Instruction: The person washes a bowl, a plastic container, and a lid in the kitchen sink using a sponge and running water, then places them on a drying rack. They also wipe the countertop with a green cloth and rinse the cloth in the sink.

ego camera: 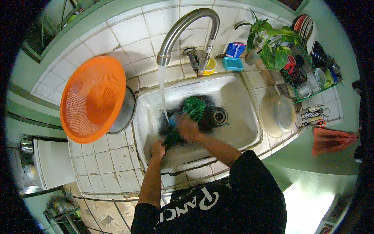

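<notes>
A wet dark cloth (208, 125) with a green printed patch (194, 107) lies bunched in the metal sink (239, 117). My left hand (158, 149) grips the cloth's near left end, close to the sink's left wall. Over the middle of the cloth is my right hand (187, 128), blurred by motion. It is closed around a small light-blue object (173, 119), too blurred to identify. From the curved steel faucet (190, 19) a stream of water (162, 87) falls beside the blue object. The round drain (219, 116) shows to the right of the cloth.
An orange plastic colander (93, 99) leans over a metal basin (124, 112) on the left. On the right stand a translucent plastic tub (277, 115) and a green dish rack (315, 93). A teal soap dish (233, 63), yellow container (210, 66) and potted plant (271, 44) line the back.
</notes>
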Demonstrator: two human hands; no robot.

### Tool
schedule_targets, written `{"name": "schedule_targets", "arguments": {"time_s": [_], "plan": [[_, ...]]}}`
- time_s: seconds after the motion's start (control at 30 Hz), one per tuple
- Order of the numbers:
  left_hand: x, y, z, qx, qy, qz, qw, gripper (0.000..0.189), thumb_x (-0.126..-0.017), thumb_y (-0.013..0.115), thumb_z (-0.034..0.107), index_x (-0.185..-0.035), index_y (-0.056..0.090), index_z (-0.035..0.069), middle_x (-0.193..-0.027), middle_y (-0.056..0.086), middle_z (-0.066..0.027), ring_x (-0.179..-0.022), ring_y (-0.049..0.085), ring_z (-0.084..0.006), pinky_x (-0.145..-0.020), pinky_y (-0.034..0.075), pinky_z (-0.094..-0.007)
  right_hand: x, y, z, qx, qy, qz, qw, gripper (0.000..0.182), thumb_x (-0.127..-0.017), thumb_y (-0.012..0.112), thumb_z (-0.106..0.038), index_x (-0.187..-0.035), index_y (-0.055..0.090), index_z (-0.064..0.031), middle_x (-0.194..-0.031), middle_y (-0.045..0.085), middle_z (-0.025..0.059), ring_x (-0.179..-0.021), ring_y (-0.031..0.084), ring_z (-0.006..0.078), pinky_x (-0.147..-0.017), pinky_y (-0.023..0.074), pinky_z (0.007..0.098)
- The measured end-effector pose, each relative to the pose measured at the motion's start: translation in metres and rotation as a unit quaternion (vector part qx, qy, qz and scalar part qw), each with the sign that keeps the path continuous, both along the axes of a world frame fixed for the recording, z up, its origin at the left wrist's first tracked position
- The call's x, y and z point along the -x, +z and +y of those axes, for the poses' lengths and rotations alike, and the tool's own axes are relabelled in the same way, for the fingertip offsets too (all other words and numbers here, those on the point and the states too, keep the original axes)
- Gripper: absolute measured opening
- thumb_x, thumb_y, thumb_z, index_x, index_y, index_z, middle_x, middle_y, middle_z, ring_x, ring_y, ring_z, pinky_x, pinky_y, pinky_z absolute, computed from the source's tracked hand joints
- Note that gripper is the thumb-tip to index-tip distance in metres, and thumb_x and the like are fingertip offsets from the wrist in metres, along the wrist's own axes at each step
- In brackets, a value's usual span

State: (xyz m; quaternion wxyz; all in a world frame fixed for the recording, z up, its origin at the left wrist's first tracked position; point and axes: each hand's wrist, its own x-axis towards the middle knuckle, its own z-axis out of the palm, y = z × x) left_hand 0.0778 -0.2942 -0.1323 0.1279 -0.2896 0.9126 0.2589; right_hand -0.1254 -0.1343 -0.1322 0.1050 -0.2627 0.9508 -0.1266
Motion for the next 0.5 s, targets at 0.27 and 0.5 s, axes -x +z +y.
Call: {"name": "schedule_targets", "arguments": {"time_s": [0.27,0.5], "plan": [[-0.004,-0.004,-0.009,-0.003,-0.035,-0.033,0.999,0.026,-0.074,0.067,0.021,-0.09,0.061,0.002,-0.092,0.062,-0.0194,-0.092,0.057,-0.0388,-0.078,0.046,-0.0455,0.049,0.016,0.026,0.027,0.018,0.076,0.997,0.038,-0.084,0.048,-0.023,-0.118,0.048,-0.006,-0.102,0.058,0.0176,-0.087,0.059,0.034,-0.071,0.0496,0.0451],[-0.008,0.001,-0.006,-0.026,-0.006,-0.004,1.0,0.023,-0.077,0.063,0.019,-0.086,0.062,-0.002,-0.088,0.061,-0.0212,-0.089,0.058,-0.04,-0.079,0.047,-0.0462,-0.016,-0.021,-0.01,-0.021,0.036,0.169,0.985,0.04,-0.085,0.051,-0.025,-0.118,0.048,-0.0033,-0.105,0.054,0.0196,-0.097,0.057,0.0342,-0.069,0.0513,0.0458]]}}
